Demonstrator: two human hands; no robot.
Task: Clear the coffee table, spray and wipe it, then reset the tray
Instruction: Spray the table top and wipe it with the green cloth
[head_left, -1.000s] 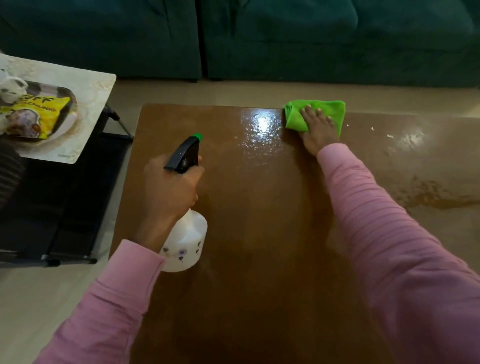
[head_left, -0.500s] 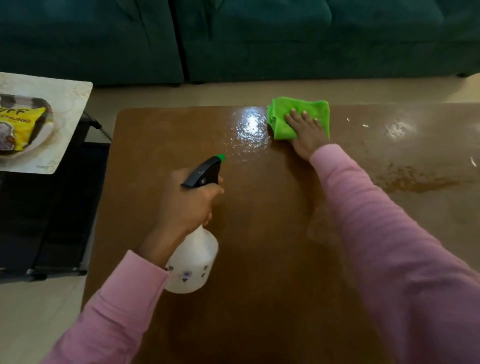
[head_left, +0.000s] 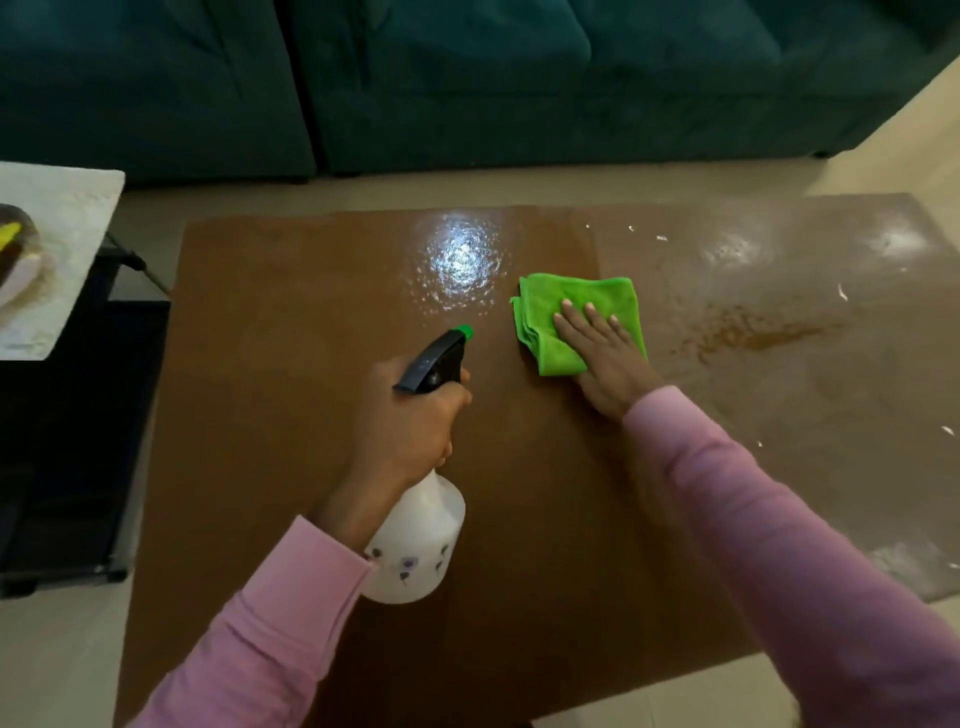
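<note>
Folded green cloth (head_left: 576, 312), soft and limp, lies mid-table (head_left: 291, 291) under the right hand (head_left: 602, 358), fingers flat and spread; best pressed, not pinched. Left hand (head_left: 410, 421), at its 8 o'clock, grips the spray bottle (head_left: 415, 540) neck.

The table (head_left: 291, 332) is a brown rectangular top, glossy, with a wet sheen of droplets near its far edge, a darker smear on the right half and scattered white specks there. A folded bright green cloth (head_left: 561, 306) is laid flat on it just right of the wet patch. A white spray bottle (head_left: 418, 540) with small flower prints, a black trigger head and a green nozzle tip is held tilted above the table, nozzle pointed away.
</note>
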